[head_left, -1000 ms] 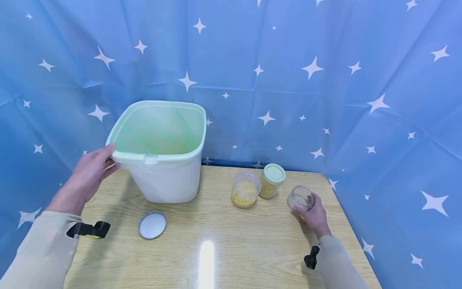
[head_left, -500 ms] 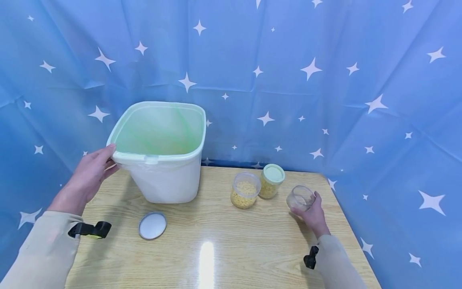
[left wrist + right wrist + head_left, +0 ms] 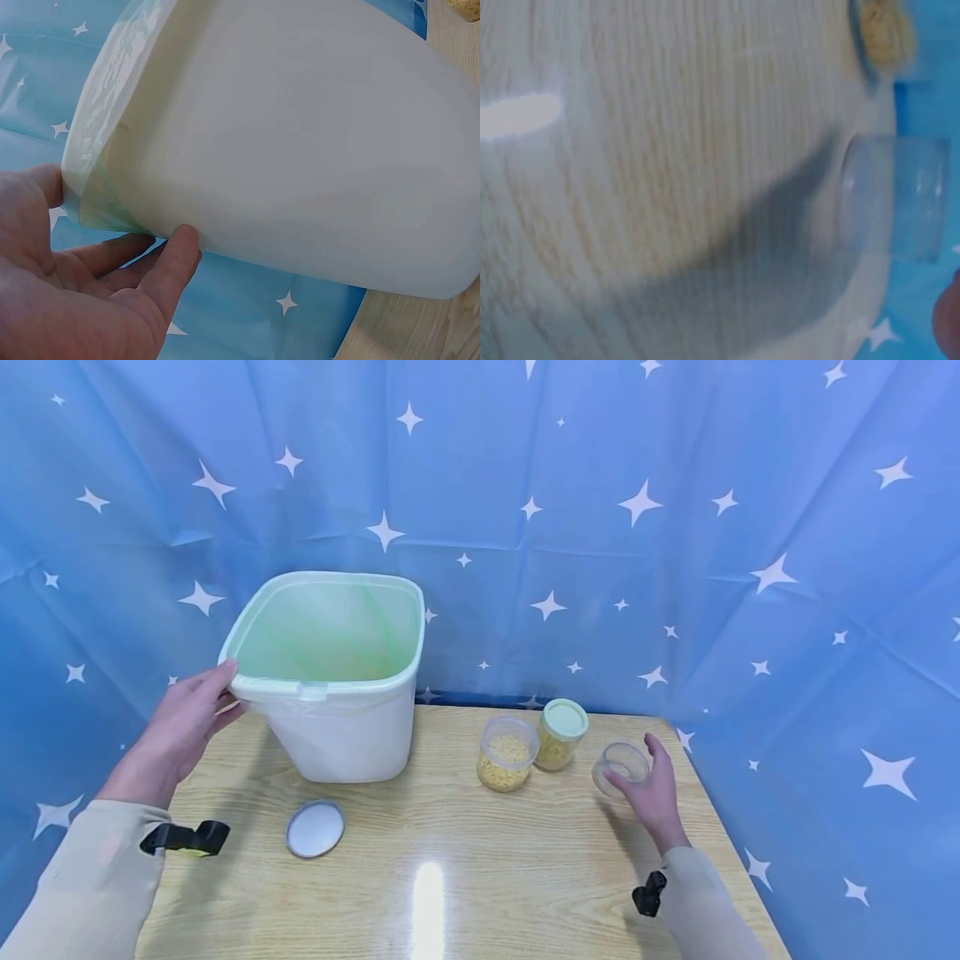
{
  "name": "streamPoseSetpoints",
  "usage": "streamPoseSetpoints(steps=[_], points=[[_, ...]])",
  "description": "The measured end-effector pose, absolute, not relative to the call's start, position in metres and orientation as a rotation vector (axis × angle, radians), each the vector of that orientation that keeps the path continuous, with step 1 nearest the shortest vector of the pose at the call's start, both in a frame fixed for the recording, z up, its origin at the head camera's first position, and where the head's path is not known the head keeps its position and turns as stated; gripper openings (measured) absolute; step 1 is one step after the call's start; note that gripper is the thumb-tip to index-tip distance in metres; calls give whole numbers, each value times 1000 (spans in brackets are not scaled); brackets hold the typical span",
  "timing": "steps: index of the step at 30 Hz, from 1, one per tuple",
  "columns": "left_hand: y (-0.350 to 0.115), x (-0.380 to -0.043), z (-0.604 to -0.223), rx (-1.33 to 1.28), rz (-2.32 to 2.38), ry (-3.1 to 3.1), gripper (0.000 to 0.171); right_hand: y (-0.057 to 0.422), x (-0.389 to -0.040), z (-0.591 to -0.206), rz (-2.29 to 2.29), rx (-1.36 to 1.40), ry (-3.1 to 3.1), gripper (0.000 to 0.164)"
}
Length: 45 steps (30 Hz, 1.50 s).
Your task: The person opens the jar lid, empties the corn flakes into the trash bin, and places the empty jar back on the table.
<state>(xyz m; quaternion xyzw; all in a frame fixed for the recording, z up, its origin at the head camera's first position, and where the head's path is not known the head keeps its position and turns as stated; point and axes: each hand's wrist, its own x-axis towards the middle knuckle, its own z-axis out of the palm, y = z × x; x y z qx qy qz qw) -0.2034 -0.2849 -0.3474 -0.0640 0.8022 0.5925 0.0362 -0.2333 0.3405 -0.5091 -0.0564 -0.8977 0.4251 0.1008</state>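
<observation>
A white bin [image 3: 341,735] with a pale green rim and a thin green liner bag stands at the back left of the table. My left hand [image 3: 176,718] pinches the bin's near left rim corner, thumb over the edge and fingers beneath it, also seen in the left wrist view. On the right, a clear jar [image 3: 617,760] with nothing in it stands upright. Beside it my right hand [image 3: 656,797] has its thumb and fingers spread apart, the thumb overlapping the jar in the head view. The right wrist view is blurred and shows the jar [image 3: 896,199] with a fingertip nearby.
An uncovered jar [image 3: 506,772] of pale yellow pieces stands mid-table, next to a similar jar [image 3: 558,747] with a green lid. A round white lid [image 3: 315,829] lies in front of the bin. Behind the wooden table [image 3: 525,877] hangs a blue starred curtain [image 3: 480,485].
My right hand has let go of the clear jar, its fingers opening away from the side. The left hand keeps its grip on the bin rim.
</observation>
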Motion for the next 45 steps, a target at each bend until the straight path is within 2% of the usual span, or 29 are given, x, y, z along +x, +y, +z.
streamPoseSetpoints(steps=[11, 19, 22, 32, 38, 45], points=[[-286, -204, -348, -186, 1826, 2453, 81, 301, -229, -503, 1243, 0, -2531, 60], [-288, -204, -349, -159, 1888, 2416, 75, 276, -223, -518, 1209, 168, -2522, 48], [-288, -204, -349, -155, 1886, 2425, 72, 268, -223, -526, 1246, 214, -2540, 50], [-287, -203, -349, -168, 1838, 2461, 72, 234, -219, -534, 1344, 281, -2737, 69], [-286, -202, -349, -175, 1834, 2462, 73, 217, -225, -538, 1341, 241, -2695, 72], [-285, -202, -348, -179, 1815, 2476, 74, 199, -232, -541, 1539, 94, -2747, 86]])
